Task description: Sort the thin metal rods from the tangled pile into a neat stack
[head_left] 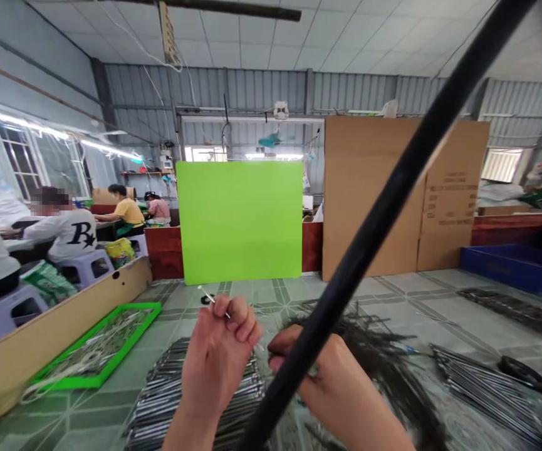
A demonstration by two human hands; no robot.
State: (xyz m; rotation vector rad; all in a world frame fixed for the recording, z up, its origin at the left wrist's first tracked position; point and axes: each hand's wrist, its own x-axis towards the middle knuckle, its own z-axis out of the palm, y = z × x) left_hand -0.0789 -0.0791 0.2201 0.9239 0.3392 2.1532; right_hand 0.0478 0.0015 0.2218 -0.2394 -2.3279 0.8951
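My left hand [221, 351] is raised with its fingers curled around a thin metal rod [207, 294] that has a pale tip. Close by, my right hand [331, 376] has thumb and forefinger pinched together; what they hold, if anything, I cannot make out. A dark bar crosses in front of part of that hand. Beneath my left hand lies a wide row of shiny metal rods [158, 398]. A loose heap of dark thin strands or rods [393, 369] spreads behind and beside my right hand.
Left stands a green tray [104, 376] of thin pale pieces, along a wooden board [64, 338]. More rods [491, 394], a black tape roll [524, 373] and a blue bin [515, 266] are right. A black bar [369, 250] cuts diagonally across. Several people sit far left.
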